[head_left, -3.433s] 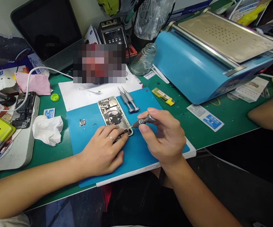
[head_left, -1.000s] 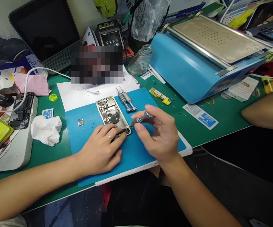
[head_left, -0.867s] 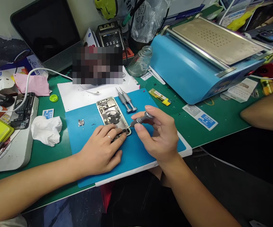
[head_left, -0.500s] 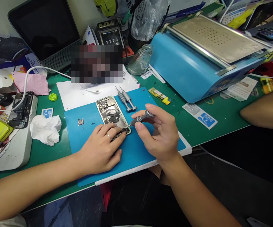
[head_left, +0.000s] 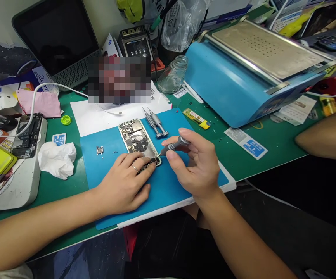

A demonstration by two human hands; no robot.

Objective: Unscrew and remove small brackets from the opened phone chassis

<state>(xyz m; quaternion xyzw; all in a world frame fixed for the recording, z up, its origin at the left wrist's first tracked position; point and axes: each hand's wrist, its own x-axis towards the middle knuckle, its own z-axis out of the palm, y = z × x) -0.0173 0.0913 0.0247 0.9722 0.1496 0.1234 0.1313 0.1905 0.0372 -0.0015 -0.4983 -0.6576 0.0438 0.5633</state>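
Observation:
An opened smartphone [head_left: 139, 138], its inner parts bare, lies tilted on a blue mat [head_left: 104, 178]. Across its lower end rest the spread fingers of my left hand [head_left: 129, 180], which wears a ring and hides part of the phone. My right hand [head_left: 198, 164] is closed around a small grey screwdriver [head_left: 172, 146], its tip down at the phone's lower right corner. Two more screwdrivers [head_left: 155, 122] lie side by side just beyond the phone. A small metal part [head_left: 99, 150] and some tiny dark bits are on the mat to the left.
A blue machine with a metal plate [head_left: 229, 81] stands at the back right, near a glass jar [head_left: 174, 75]. On the left are a crumpled tissue [head_left: 57, 159], a white cable [head_left: 34, 97] and another opened phone [head_left: 26, 135]. Another person's arm [head_left: 328, 137] reaches in at right.
The view has shifted very slightly. Both hands, the screwdriver and the phone keep the same places relative to each other.

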